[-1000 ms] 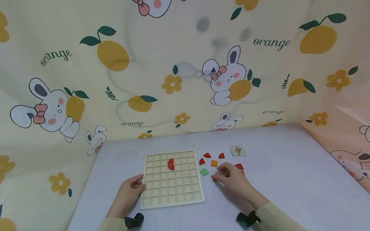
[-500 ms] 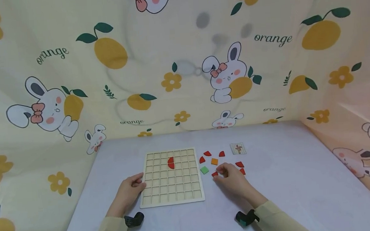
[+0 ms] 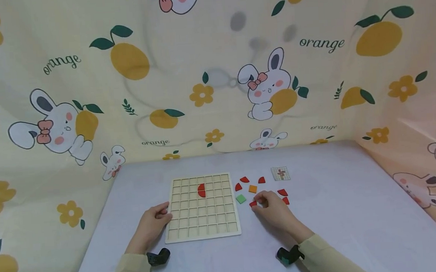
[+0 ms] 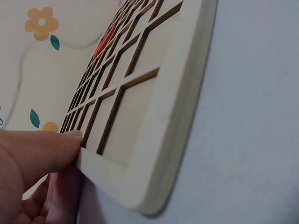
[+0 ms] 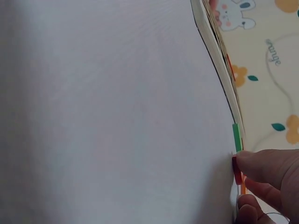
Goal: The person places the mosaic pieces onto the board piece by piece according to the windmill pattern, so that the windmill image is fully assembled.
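A cream wooden grid board (image 3: 202, 220) lies on the table with two red quarter-round pieces (image 3: 201, 190) set side by side in its upper cells. My left hand (image 3: 152, 225) grips the board's left edge; in the left wrist view the thumb (image 4: 56, 145) lies on the rim and the other fingers are curled beside it. To the right of the board, my right hand (image 3: 275, 211) pinches a small red piece (image 3: 253, 203) between thumb and finger, down at the table. Close by lie a green square (image 3: 241, 199) and an orange square (image 3: 253, 188).
Several loose red quarter-round pieces lie around the right hand, such as a red piece (image 3: 261, 180) behind it and another red piece (image 3: 282, 192) on its right. A small pattern card (image 3: 280, 173) lies farther back. Patterned cloth walls (image 3: 224, 123) border the white table (image 3: 330, 200).
The head view has shifted slightly. More of the red piece shows at the right fingertips, while both hands stay nearly in place.
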The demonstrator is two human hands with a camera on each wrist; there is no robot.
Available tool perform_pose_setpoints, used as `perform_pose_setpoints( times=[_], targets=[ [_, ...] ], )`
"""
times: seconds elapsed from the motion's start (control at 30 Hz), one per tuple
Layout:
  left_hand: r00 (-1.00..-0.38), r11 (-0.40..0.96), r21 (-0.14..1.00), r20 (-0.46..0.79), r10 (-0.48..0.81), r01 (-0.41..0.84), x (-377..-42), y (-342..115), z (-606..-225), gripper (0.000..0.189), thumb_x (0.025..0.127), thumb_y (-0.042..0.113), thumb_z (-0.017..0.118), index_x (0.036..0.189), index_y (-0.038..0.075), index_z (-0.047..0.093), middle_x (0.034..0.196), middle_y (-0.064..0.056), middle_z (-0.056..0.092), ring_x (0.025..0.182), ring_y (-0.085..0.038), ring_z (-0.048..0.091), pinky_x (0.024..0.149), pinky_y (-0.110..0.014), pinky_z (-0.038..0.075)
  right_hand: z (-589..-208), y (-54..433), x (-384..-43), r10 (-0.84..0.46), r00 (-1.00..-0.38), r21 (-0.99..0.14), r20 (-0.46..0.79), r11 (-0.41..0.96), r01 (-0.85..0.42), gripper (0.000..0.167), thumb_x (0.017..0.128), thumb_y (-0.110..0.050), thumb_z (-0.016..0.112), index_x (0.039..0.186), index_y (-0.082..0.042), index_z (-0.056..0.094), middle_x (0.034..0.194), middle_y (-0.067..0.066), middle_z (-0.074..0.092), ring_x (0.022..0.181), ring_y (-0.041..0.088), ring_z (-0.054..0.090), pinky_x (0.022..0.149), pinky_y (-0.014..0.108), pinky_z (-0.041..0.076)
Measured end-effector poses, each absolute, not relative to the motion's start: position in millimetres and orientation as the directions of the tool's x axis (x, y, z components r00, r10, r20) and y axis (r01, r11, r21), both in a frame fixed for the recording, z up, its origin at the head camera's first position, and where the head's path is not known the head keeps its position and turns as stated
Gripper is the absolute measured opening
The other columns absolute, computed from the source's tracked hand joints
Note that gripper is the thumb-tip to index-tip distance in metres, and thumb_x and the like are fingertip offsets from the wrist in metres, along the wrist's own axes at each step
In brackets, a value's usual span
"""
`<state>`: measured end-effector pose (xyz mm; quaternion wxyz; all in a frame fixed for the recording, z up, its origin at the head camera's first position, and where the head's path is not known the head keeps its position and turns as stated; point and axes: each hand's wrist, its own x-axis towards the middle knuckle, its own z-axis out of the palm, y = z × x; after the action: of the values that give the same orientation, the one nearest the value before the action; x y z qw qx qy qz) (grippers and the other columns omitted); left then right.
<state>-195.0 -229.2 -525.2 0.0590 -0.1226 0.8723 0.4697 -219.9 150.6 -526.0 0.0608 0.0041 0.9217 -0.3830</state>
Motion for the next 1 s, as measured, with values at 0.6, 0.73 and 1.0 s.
perform_pose_setpoints(
  times=[0.6, 0.73, 1.0],
  targets=[
    [-0.961, 0.536, 0.798, -0.219, -0.17, -0.277, -196.3, -229.2, -530.0, 0.05, 0.091, 0.016, 0.066, 0.139, 0.009, 0.052, 0.112, -0.008, 0.054, 0.098, -0.022, 0.05, 0.081, -0.035, 0.044, -519.8, 146.9, -219.1, -0.053, -0.991, -0.66, -0.12, 0.75, 0.04, 0.022, 0.081, -0.022, 0.08, 0.095, -0.016, 0.064, 0.09, 0.002, 0.052, 0.084, 0.019, 0.05, 0.071, 0.03, 0.049],
    [-0.962, 0.544, 0.793, -0.212, -0.174, -0.273, -196.9, -227.5, -528.7, 0.05, 0.092, 0.017, 0.065, 0.139, 0.009, 0.052, 0.113, -0.008, 0.054, 0.099, -0.022, 0.049, 0.082, -0.036, 0.044, -518.3, 146.5, -218.5, -0.058, -0.991, -0.644, -0.117, 0.765, 0.031, 0.024, 0.08, -0.022, 0.08, 0.094, -0.015, 0.062, 0.089, 0.003, 0.051, 0.082, 0.019, 0.05, 0.071, 0.03, 0.048],
    [-0.962, 0.534, 0.801, -0.209, -0.175, -0.271, -197.1, -226.4, -529.4, 0.049, 0.092, 0.013, 0.065, 0.139, 0.008, 0.052, 0.111, -0.008, 0.053, 0.096, -0.022, 0.049, 0.078, -0.032, 0.044, -517.4, 146.1, -217.3, -0.065, -0.989, -0.638, -0.135, 0.769, 0.036, 0.027, 0.081, -0.024, 0.08, 0.095, -0.013, 0.059, 0.086, 0.002, 0.052, 0.082, 0.018, 0.051, 0.07, 0.03, 0.049]
  ],
)
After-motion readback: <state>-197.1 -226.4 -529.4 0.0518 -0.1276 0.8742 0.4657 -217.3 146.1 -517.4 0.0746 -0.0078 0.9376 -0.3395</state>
